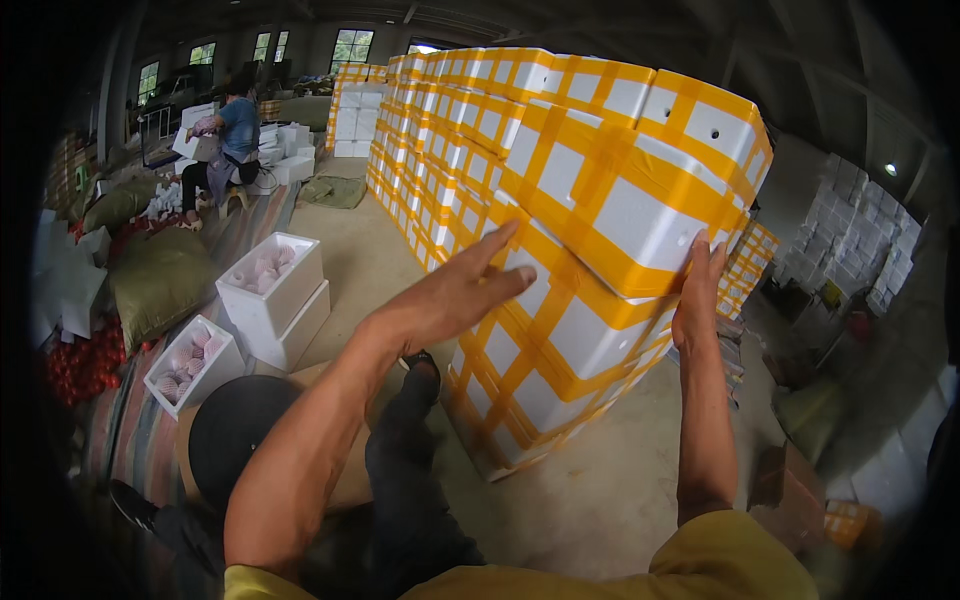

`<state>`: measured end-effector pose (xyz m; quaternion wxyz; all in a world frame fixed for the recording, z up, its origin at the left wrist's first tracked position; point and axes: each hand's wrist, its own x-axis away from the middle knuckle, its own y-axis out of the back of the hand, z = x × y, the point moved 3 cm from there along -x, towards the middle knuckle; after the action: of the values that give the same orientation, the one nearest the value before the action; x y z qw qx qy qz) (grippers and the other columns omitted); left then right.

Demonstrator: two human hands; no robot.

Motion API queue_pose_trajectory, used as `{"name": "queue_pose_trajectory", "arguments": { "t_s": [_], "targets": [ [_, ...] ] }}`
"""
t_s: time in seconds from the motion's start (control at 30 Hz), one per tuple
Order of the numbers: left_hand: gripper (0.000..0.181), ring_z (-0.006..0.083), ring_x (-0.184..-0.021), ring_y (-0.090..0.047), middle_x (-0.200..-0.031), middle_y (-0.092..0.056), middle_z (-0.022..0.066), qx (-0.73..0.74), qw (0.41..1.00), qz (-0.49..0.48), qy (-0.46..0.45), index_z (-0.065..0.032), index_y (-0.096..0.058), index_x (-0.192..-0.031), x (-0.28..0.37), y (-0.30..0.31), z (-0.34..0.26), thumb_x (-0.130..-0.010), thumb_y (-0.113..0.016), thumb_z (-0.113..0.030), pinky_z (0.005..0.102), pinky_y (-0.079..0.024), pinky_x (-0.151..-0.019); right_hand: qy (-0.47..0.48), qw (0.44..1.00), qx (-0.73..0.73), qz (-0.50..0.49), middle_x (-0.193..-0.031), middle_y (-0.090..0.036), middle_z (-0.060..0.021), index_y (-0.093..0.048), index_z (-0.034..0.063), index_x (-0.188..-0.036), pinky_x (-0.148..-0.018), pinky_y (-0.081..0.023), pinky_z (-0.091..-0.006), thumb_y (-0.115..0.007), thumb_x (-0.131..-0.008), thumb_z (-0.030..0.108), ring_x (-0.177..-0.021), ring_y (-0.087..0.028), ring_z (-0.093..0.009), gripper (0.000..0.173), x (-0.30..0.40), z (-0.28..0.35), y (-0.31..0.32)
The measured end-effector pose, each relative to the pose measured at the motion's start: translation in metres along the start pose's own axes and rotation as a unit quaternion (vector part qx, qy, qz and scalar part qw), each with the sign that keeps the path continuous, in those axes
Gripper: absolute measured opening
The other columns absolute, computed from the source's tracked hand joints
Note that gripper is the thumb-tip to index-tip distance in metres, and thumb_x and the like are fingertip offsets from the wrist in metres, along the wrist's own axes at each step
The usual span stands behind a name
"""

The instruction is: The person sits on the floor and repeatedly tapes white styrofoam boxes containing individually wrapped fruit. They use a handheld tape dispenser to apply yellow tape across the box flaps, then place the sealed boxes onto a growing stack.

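Note:
Before me rises a tall stack of white foam boxes bound with yellow tape. One taped foam box [592, 191] sits in the stack's near column, above another taped box [555, 315]. My right hand [697, 289] lies flat against the right end of the upper box, fingers pointing up. My left hand [465, 289] is in front of the stack's near left side, its fingers spread and nothing in them. Whether its fingertips touch the boxes I cannot tell.
Open foam boxes [193, 364] of net-wrapped fruit stand at left, near a round black seat [240, 435]. A full green sack [161, 281] lies beside red fruit [86, 364]. A seated person [236, 139] handles a white box farther back. More foam boxes [847, 225] are piled at right.

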<state>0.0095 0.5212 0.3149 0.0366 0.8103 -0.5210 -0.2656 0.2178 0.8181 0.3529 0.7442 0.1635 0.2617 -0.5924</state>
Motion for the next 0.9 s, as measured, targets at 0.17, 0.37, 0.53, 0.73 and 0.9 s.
{"name": "queue_pose_trajectory", "arguments": {
  "t_s": [0.17,0.37,0.53,0.73,0.9],
  "targets": [
    [0.069,0.0323,-0.133,-0.064,-0.146,-0.063,0.0252,-0.036,0.992,-0.066,0.098,-0.0062,-0.038,-0.167,0.166,-0.014,0.078,-0.111,-0.062,-0.039,0.0411,-0.049,-0.113,0.007,0.996,-0.069,0.05,-0.18,-0.017,-0.0163,-0.011,0.0082,-0.175,-0.133,-0.015,-0.0478,-0.047,-0.11,0.066,-0.165,-0.018,-0.031,0.094,0.011,-0.037,-0.012],
    [0.064,0.0319,-0.123,-0.07,-0.133,-0.07,0.0255,0.036,0.946,-0.19,0.26,-0.0018,-0.049,-0.16,0.274,-0.035,0.156,-0.11,-0.064,-0.039,0.042,-0.052,-0.108,0.309,0.925,0.22,-0.015,-0.18,-0.009,-0.0243,-0.018,-0.0031,-0.17,-0.134,-0.009,-0.0494,-0.044,-0.111,0.06,-0.167,-0.007,-0.041,0.091,0.056,-0.015,-0.02],
    [0.063,0.0243,-0.105,-0.072,-0.118,-0.073,0.0186,0.039,0.948,-0.184,0.255,0.0028,-0.047,-0.159,0.297,-0.047,0.181,-0.111,-0.061,-0.036,0.0386,-0.056,-0.095,0.295,0.913,0.282,0.029,-0.176,-0.004,-0.0343,-0.006,-0.0107,-0.168,-0.133,-0.007,-0.0543,-0.067,-0.103,0.05,-0.166,-0.004,-0.046,0.108,0.058,-0.002,-0.042],
    [0.058,0.0238,-0.102,-0.07,-0.109,-0.072,0.0157,0.014,0.934,-0.212,0.286,0.0021,-0.049,-0.158,0.316,-0.035,0.183,-0.109,-0.064,-0.027,0.0371,-0.056,-0.094,0.317,0.903,0.285,0.061,-0.176,-0.009,-0.0334,-0.009,-0.0091,-0.168,-0.134,-0.009,-0.0517,-0.062,-0.106,0.052,-0.165,-0.009,-0.046,0.102,0.033,-0.005,-0.035],
    [0.062,0.0341,-0.114,-0.071,-0.12,-0.074,0.0202,-0.017,0.933,-0.173,0.314,0.0007,-0.047,-0.159,0.318,-0.042,0.189,-0.106,-0.068,-0.024,0.0436,-0.054,-0.104,0.51,0.821,0.255,-0.034,-0.177,-0.011,-0.0308,-0.016,-0.0021,-0.17,-0.131,-0.01,-0.0607,-0.058,-0.109,0.051,-0.163,-0.013,-0.049,0.091,0.13,0.033,-0.048]
  ]
}}
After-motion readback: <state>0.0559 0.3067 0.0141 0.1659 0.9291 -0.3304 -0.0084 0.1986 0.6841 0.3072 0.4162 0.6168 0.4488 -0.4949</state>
